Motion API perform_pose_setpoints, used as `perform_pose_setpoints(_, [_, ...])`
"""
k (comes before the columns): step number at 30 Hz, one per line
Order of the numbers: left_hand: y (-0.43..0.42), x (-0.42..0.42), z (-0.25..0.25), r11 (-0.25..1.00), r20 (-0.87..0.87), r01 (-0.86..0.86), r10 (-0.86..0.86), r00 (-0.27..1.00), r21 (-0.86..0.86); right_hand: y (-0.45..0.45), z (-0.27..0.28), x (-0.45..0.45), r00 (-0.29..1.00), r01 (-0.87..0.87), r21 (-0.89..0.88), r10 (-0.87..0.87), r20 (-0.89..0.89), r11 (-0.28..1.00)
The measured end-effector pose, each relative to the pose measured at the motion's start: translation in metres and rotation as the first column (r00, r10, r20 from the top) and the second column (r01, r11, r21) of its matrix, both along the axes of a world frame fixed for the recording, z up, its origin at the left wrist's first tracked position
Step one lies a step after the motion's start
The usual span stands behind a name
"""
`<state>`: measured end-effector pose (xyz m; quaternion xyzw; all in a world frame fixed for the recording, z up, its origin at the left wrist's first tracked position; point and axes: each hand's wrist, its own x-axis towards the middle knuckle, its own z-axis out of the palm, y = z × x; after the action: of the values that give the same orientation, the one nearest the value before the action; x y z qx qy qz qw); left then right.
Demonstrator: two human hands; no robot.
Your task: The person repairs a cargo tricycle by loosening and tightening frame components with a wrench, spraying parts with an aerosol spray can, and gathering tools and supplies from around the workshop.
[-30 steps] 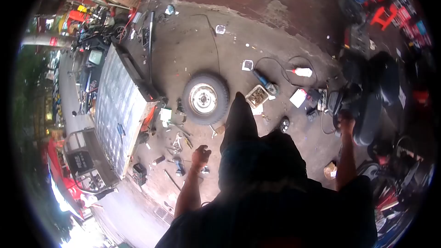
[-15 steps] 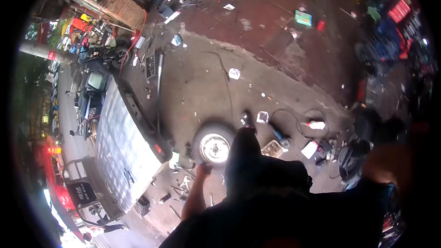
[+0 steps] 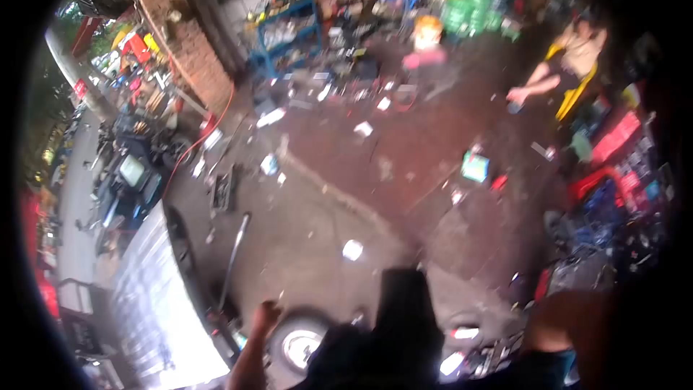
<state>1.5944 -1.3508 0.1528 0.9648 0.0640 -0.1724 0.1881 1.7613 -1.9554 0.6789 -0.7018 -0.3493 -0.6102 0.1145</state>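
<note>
My left hand is raised at the lower middle, its fingers curled into a blurred fist. Whatever it may hold is hidden. Just right of and below it lies a wheel with a black tyre and a pale rim, partly covered by my dark clothing. The hand appears apart from the tyre, though blur makes the gap hard to judge. On the right, part of my right arm shows, bent and close to the camera; my right hand is out of sight.
A silvery panel of a vehicle stands at left, a long metal bar beside it. Small litter dots the floor. Toward the back are a blue rack, a brick pillar and a person on a yellow chair.
My view has tilted up, bringing the rack and the seated person into sight. The wheel and vehicle panel sit lower in view. My left hand now appears at the wheel's upper left.
</note>
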Motion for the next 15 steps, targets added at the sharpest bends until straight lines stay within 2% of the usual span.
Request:
perform_pose_setpoints(1, [-0.06, 0.036, 0.068, 0.949, -0.101, -0.313, 0.314, 0.944, 0.028, -0.007, 0.003, 0.023, 1.0, -0.022, 0.018, 0.022, -0.012, 1.0])
perform_pose_setpoints(3, [-0.097, 0.093, 0.069, 0.925, -0.275, -0.375, 0.378, 0.884, 0.068, -0.021, 0.016, 0.076, 0.997, -0.064, 0.032, 0.065, -0.033, 0.997])
perform_pose_setpoints(4, [-0.12, 0.121, 0.08, 0.925, -0.276, -0.379, 0.373, 0.886, 0.033, -0.031, 0.013, 0.102, 0.996, -0.069, 0.041, 0.071, -0.046, 0.997])
perform_pose_setpoints(5, [-0.087, 0.098, 0.055, 0.925, -0.286, -0.38, 0.364, 0.886, 0.002, -0.01, -0.004, 0.101, 0.996, -0.083, 0.025, 0.084, -0.039, 0.996])
perform_pose_setpoints(6, [-0.112, 0.17, 0.061, 0.934, -0.263, -0.352, 0.325, 0.908, -0.061, -0.022, 0.001, 0.137, 0.997, -0.073, 0.008, 0.073, -0.04, 0.997])
perform_pose_setpoints(7, [-0.097, 0.171, 0.005, 0.989, -0.163, -0.143, 0.134, 0.977, -0.044, -0.038, 0.005, 0.168, 0.996, -0.077, 0.001, 0.077, -0.049, 0.997])
perform_pose_setpoints(9, [-0.116, 0.193, 0.017, 0.999, -0.172, -0.001, -0.005, 0.985, -0.034, -0.052, 0.013, 0.224, 0.994, -0.08, -0.012, 0.079, -0.07, 0.997])
perform_pose_setpoints(10, [-0.13, 0.195, 0.028, 0.989, -0.223, -0.145, 0.132, 0.966, -0.043, -0.054, 0.016, 0.244, 0.993, -0.094, -0.014, 0.092, -0.072, 0.996])
perform_pose_setpoints(11, [-0.158, 0.217, 0.061, 0.95, -0.258, -0.311, 0.291, 0.921, -0.039, -0.058, 0.02, 0.266, 0.991, -0.111, -0.006, 0.11, -0.071, 0.994])
perform_pose_setpoints(12, [-0.17, 0.221, 0.086, 0.877, -0.279, -0.48, 0.452, 0.847, -0.036, -0.056, 0.023, 0.28, 0.99, -0.129, -0.007, 0.128, -0.059, 0.992])
perform_pose_setpoints(15, [-0.199, 0.25, 0.119, 0.804, -0.314, -0.593, 0.553, 0.771, -0.04, -0.058, 0.028, 0.337, 0.983, -0.178, -0.021, 0.177, -0.039, 0.984])
